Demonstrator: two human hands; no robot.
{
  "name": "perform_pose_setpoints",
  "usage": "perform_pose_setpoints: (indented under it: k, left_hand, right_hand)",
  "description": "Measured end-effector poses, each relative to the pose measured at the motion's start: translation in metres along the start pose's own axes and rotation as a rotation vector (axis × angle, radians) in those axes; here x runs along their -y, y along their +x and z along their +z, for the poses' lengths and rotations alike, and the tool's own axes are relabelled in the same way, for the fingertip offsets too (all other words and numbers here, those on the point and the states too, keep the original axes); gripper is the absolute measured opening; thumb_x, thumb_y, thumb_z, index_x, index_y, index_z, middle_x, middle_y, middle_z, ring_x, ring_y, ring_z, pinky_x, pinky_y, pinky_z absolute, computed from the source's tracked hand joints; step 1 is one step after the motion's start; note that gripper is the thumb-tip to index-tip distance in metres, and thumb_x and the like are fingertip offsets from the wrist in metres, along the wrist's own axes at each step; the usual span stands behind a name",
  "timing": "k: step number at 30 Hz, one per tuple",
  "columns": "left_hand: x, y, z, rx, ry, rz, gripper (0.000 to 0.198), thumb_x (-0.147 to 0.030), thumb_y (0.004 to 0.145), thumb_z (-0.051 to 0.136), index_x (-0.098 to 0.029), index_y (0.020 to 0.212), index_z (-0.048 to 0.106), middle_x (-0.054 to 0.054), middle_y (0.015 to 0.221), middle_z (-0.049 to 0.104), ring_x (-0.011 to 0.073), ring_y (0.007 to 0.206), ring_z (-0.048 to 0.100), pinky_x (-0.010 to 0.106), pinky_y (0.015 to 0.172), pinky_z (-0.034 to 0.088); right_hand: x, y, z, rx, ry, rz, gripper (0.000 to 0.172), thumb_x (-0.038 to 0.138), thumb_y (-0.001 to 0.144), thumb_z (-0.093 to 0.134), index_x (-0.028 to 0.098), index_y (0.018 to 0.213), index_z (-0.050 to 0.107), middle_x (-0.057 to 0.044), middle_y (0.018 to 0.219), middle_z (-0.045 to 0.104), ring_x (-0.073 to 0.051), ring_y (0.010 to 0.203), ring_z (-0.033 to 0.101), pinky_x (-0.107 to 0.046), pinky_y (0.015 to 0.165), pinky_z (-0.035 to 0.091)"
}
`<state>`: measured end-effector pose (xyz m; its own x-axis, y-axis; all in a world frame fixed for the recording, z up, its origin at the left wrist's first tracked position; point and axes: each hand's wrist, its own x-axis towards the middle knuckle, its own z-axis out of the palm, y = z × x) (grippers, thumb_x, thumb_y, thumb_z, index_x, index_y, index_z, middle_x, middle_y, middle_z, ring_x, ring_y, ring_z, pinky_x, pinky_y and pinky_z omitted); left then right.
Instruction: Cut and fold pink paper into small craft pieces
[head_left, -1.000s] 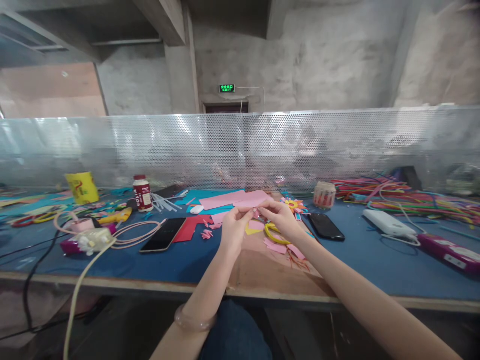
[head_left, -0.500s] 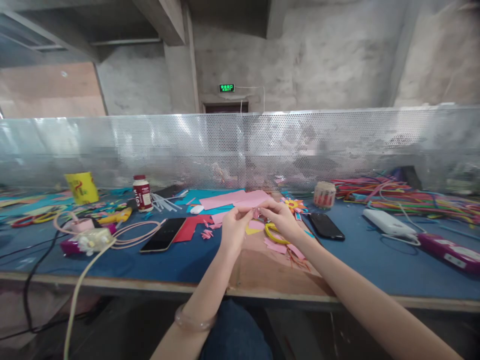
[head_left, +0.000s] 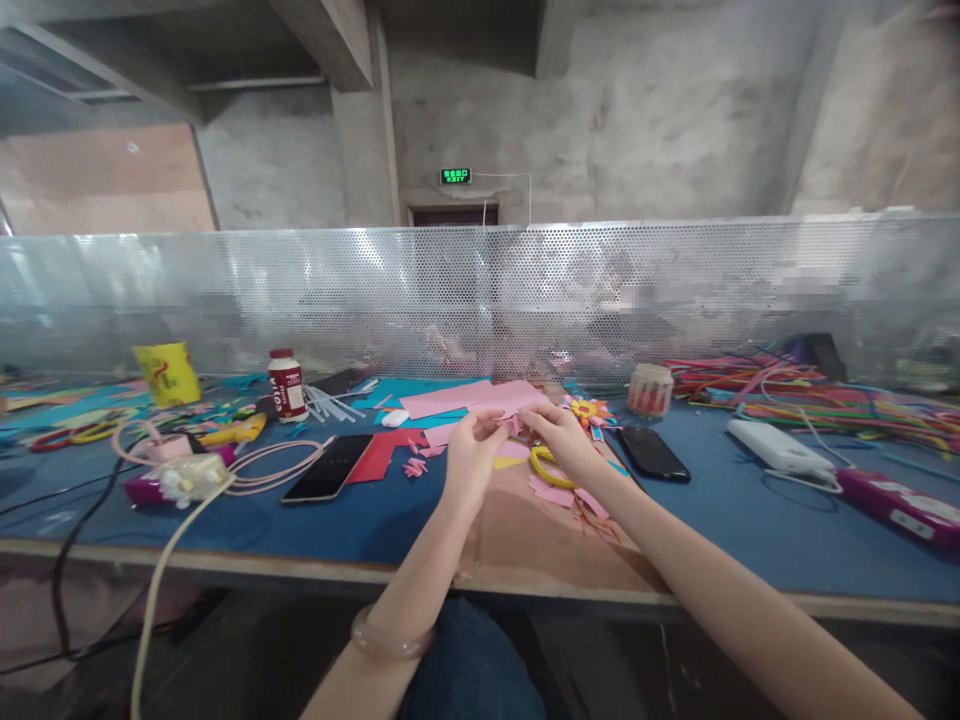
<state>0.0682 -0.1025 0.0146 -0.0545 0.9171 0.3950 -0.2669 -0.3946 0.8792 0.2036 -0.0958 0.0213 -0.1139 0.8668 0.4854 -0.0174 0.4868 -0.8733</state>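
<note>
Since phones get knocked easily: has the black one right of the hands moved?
No: the black phone shows no shift either way against the table's front edge.

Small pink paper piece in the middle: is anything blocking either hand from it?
Nothing visible does. The left hand and right hand meet at the small pink paper piece, fingertips on it. The yellow loop lies below the right hand, not between.

Dim light; pale glare on perforated panel (head_left: pixel 450 290) (frame edges soft).
</note>
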Motion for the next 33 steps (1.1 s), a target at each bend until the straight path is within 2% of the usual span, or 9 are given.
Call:
perform_pose_setpoints:
  k: [8, 18, 22, 26, 33]
  left_hand:
    - [0.0026, 0.0007, -0.0023, 0.028, 0.023, 0.021, 0.031, -0.024, 0.06, 0.074, -0.015, 0.087, 0.06, 0.003, 0.07, 0.066, 0.0178, 0.072, 0.065, 0.029, 0.071, 0.048]
    - [0.0041, 0.001, -0.001, 0.084, 0.05, 0.016, 0.024, -0.024, 0.062, 0.072, -0.015, 0.082, 0.062, 0.006, 0.081, 0.068, 0.0168, 0.076, 0.064, 0.029, 0.075, 0.047]
    - [0.0032, 0.0004, -0.0003, 0.077, 0.078, -0.033, 0.022, -0.029, 0.067, 0.068, -0.014, 0.082, 0.062, 0.008, 0.083, 0.068, 0.0175, 0.078, 0.063, 0.028, 0.073, 0.046]
    - [0.0041, 0.0008, -0.0004, 0.064, 0.05, -0.055, 0.021, -0.028, 0.065, 0.069, -0.015, 0.08, 0.062, 0.006, 0.08, 0.067, 0.0174, 0.076, 0.062, 0.028, 0.07, 0.046]
    - [0.0007, -0.0008, 0.0011, 0.034, -0.04, -0.078, 0.019, -0.027, 0.066, 0.068, -0.015, 0.079, 0.061, 0.005, 0.078, 0.066, 0.0146, 0.072, 0.061, 0.029, 0.072, 0.047]
  right_hand:
    - [-0.0019, 0.0004, -0.0025, 0.045, 0.004, 0.011, 0.023, 0.038, 0.069, 0.064, 0.016, 0.072, 0.063, -0.001, 0.069, 0.06, -0.011, 0.061, 0.05, -0.024, 0.059, 0.037]
    - [-0.0037, 0.0026, -0.0039, -0.001, 0.114, 0.04, 0.022, 0.036, 0.063, 0.07, 0.016, 0.064, 0.063, 0.002, 0.061, 0.056, -0.01, 0.058, 0.047, -0.025, 0.056, 0.033]
    - [-0.0065, 0.0038, -0.0072, 0.002, 0.08, -0.001, 0.02, 0.035, 0.065, 0.068, 0.016, 0.063, 0.063, 0.001, 0.062, 0.056, -0.011, 0.06, 0.048, -0.025, 0.059, 0.034]
    - [-0.0055, 0.0034, -0.0065, 0.011, 0.065, -0.006, 0.019, 0.035, 0.065, 0.068, 0.016, 0.062, 0.062, 0.002, 0.062, 0.056, -0.011, 0.06, 0.048, -0.025, 0.059, 0.034]
    - [-0.0069, 0.0028, -0.003, 0.077, 0.229, 0.093, 0.016, 0.031, 0.065, 0.068, 0.017, 0.069, 0.062, 0.001, 0.068, 0.057, -0.01, 0.062, 0.05, -0.024, 0.059, 0.037]
